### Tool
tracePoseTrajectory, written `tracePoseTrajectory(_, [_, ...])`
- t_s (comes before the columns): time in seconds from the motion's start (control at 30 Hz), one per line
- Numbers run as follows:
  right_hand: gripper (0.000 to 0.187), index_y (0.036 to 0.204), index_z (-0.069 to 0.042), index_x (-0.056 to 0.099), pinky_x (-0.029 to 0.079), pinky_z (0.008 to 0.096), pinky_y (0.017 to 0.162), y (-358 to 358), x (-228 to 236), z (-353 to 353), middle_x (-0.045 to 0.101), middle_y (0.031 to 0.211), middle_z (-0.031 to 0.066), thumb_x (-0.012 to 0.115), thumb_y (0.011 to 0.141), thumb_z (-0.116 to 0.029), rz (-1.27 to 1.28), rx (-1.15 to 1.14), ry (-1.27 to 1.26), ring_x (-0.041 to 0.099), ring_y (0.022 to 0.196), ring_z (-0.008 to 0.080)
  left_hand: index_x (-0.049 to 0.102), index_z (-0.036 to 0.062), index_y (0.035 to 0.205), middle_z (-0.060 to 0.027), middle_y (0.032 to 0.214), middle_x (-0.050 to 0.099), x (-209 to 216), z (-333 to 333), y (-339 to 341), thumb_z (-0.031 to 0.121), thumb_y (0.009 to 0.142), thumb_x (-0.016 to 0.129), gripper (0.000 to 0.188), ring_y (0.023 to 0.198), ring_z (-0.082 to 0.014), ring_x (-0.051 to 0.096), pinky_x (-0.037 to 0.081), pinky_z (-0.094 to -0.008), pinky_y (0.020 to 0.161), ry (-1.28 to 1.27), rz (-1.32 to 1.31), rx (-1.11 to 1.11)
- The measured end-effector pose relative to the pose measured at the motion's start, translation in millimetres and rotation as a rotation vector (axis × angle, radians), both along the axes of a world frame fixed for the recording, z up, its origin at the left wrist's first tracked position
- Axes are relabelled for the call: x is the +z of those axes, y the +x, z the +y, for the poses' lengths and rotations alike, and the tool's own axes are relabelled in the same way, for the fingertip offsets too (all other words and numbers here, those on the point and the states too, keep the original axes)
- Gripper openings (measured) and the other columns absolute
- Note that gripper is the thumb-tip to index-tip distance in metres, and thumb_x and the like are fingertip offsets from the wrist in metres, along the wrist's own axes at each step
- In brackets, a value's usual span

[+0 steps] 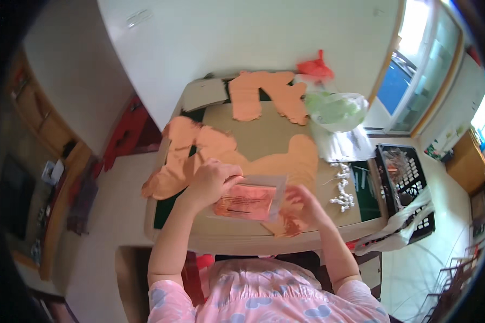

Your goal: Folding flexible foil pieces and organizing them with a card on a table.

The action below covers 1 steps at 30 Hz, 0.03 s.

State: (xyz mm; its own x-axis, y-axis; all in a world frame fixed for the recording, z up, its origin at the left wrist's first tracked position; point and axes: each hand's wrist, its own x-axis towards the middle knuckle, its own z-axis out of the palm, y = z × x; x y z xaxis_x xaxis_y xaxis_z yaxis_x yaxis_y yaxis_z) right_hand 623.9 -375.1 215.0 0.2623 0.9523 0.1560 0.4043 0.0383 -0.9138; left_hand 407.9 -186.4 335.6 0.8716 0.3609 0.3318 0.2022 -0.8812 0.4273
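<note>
My left hand [214, 178] is closed on the upper left edge of a clear plastic bag [281, 189]. Inside the bag lies a flat orange packet [245, 202] with dark print. Just past the bag's right edge is my right hand [306, 207], its slightly blurred fingers apart and holding nothing that I can see. Rows of overlapping flat orange pieces [299, 159] curve across the table beyond my hands. More orange pieces lie at the left [180, 156] and along the far side [245, 99]. Below my right hand, a shiny orange piece [291, 223] rests near the table's front edge.
Small white knotted bits [342, 188] lie on the brown tabletop [237, 121] at the right. Behind them are a whitish-green plastic bag [337, 112] and a red bag [315, 67]. A black basket [407, 180] stands off the right edge, with white plastic [399, 223] draped over it.
</note>
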Motion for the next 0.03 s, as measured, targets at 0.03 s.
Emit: tracePoseTrajectory(0.03, [0.062, 0.134, -0.011, 0.050, 0.047, 0.0286, 0.088, -13.7, 29.5, 10.9, 0.060, 0.115, 0.0050, 0.076, 0.078, -0.008, 0.199, -0.014, -0.102, 0.059, 0.102, 0.0154, 0.068, 0.0059, 0.089, -0.0077, 0.082, 0.070, 6.0, -6.5, -22.2, 0.019, 0.090, 0.065, 0.013, 0.080, -0.0190, 0.065, 0.045, -0.0330, 0.088, 0.117, 0.080, 0.033])
